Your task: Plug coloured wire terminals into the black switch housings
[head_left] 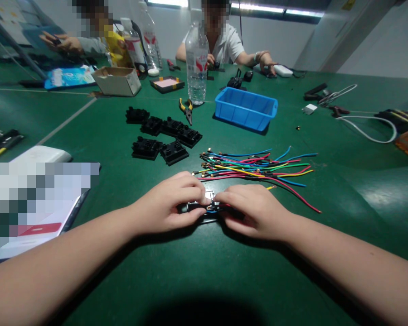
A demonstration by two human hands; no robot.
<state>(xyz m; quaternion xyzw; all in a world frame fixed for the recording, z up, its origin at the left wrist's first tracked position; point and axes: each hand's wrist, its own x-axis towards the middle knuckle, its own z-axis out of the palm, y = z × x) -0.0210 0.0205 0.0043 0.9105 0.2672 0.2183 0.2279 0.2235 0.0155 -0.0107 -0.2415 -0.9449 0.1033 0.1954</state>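
Note:
Between both hands, low over the green table, is a small black plastic housing (209, 216) with metal contacts, partly covered by fingers. My left hand (178, 201) is closed on its left side, thumb and index finger pinching near the middle. From the other side my right hand (250, 208) closes on it, fingertips meeting close to the left ones. A bit of blue and red wire shows at the housing, but its far end is hidden. Just beyond the hands lies a bundle of coloured wires (255, 168) with small metal terminals on their left ends.
Several black plastic housings (175, 151) lie beyond my left hand. Pliers (187, 111), a water bottle (196, 68) and a blue bin (245, 111) stand farther back. A phone (54, 213) lies at left. Two people sit across the table; a white cable (367, 124) curls at right.

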